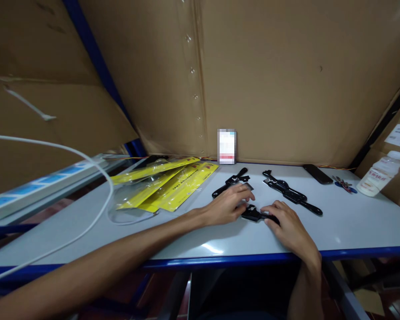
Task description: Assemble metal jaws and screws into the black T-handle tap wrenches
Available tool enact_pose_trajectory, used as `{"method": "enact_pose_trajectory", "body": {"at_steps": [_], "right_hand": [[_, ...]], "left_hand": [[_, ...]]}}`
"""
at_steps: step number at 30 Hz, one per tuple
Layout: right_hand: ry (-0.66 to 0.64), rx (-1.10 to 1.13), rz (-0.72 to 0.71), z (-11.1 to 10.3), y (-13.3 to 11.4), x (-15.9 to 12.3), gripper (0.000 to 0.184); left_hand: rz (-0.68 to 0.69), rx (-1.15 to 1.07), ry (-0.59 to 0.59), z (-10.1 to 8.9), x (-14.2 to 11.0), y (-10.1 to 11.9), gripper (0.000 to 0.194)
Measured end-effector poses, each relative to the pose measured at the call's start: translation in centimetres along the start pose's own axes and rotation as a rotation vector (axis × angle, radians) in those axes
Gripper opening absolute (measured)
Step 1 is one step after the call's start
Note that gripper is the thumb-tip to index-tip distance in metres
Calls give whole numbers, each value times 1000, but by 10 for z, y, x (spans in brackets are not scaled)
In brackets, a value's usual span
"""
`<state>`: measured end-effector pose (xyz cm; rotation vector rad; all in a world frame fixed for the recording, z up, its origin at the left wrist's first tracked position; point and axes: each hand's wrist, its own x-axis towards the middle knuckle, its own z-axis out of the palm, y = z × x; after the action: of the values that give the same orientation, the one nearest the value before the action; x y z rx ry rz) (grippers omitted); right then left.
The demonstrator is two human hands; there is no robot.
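A black two-handled tool point(252, 214) lies low over, or on, a glossy pale table point(193, 242), between a person's two bare hands and toward the front edge. It might twist or skid if pressed off-centre, since the right hand appears to steady it by one handle and the surface looks slick. A fingertip might also be nicked if any metal edge at its middle is sharp.

The right hand point(288, 224) has its thumb and fingers closed around the tool's right handle. The left hand point(231, 204) is half curled, with a small gap between thumb and forefinger, at the tool's other end; whether it grips anything there, I cannot tell.

Just beyond the left hand lies another black tool point(233, 180), partly hidden. More black tools point(291, 194) lie beyond the right hand. Farther left are overlapping yellow-carded clear packs point(186, 186); farther right, a dark phone point(318, 174), keys point(345, 184) and a white-capped bottle point(380, 175). A lit screen point(226, 146) stands against the cardboard wall point(270, 89) behind.
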<state>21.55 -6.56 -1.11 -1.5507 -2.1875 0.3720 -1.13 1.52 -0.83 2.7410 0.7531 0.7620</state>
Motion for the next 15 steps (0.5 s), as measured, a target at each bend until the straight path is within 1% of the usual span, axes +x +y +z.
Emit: {"method": "enact_pose_trajectory", "body": {"at_steps": [4,9,15], "right_hand": [[-6,1,-1,0,1,0,31],[-2,-4,-4,0,1,0,31],[4,-9,-3,1,2,0,30]], "left_hand": [[-34,1,3,-1,0,-2,32],[-44,-5,-37,-1,-1,-2,33],[-77,9,-54,0,0,-1,33]]}}
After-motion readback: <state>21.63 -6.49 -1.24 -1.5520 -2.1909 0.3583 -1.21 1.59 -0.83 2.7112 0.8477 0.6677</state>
